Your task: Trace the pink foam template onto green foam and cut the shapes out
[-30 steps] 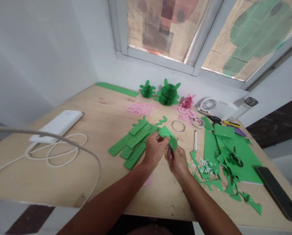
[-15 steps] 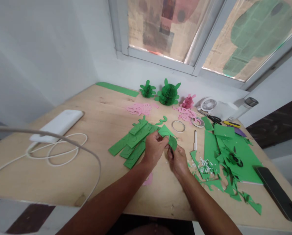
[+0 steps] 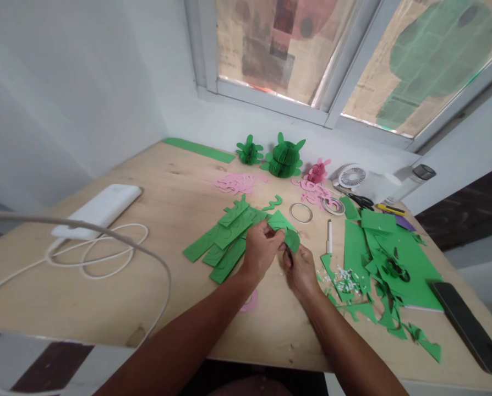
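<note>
Over the middle of the table, my left hand [image 3: 263, 242] is closed, pinching a green paper piece [image 3: 292, 240] with a rounded, partly cut outline. My right hand [image 3: 301, 267] is closed just beside it, round what look like dark-handled scissors [image 3: 288, 256], mostly hidden by the fingers. Both hands meet at the paper. Left of them lies a pile of green paper strips [image 3: 219, 242] with drawn curved lines. A cut wavy green shape [image 3: 273, 203] rests beyond my hands, and a pink paper piece [image 3: 251, 301] lies partly behind my left forearm.
Green sheets and scraps [image 3: 394, 247] spread at right beside a white pen [image 3: 329, 236] and a phone [image 3: 469, 324]. Tape rings [image 3: 301, 213], pink cutouts [image 3: 235, 183], paper honeycomb figures [image 3: 285, 159] and a small fan [image 3: 352, 176] stand farther back. A white power bank [image 3: 101, 209] with cable is at left.
Almost nothing differs. My hands hold the green paper in nearly the same place, and the whole view has shifted very slightly.
</note>
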`<state>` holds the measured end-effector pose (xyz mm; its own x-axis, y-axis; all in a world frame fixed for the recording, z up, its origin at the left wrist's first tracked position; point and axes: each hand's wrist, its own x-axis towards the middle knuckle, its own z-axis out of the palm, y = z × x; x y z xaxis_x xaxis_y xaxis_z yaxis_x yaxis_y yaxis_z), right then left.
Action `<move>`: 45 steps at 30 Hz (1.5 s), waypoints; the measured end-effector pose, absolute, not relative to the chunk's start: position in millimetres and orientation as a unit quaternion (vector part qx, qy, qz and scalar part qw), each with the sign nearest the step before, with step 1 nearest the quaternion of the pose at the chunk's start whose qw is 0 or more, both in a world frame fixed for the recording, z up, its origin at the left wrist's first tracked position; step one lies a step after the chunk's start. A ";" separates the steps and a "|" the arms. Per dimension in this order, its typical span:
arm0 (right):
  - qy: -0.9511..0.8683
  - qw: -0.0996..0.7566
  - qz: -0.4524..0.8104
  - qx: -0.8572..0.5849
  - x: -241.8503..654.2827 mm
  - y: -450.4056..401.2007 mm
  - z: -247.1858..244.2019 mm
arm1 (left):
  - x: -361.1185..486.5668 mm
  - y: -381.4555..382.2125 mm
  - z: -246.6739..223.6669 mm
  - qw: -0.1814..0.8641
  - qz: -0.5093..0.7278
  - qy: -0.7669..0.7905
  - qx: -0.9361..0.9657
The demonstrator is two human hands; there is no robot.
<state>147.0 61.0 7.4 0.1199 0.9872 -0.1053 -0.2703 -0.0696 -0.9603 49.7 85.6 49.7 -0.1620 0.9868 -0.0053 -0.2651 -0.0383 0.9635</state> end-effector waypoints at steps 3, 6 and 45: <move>-0.368 0.573 0.550 -0.483 146.6 60.7 7.6 | 50.0 85.5 49.1 0.515 0.608 0.466 0.385; -0.366 0.577 0.549 -0.481 146.2 60.3 7.4 | 51.0 84.7 48.6 0.520 0.614 0.461 0.374; -0.370 0.580 0.531 -0.496 146.2 60.3 3.9 | 51.3 84.8 48.0 0.523 0.618 0.455 0.371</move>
<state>146.2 60.3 3.9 0.1638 0.9817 -0.0972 -0.2490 -0.0542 -0.9670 51.3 84.8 48.0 -0.1779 0.9839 -0.0181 -0.3087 -0.0384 0.9504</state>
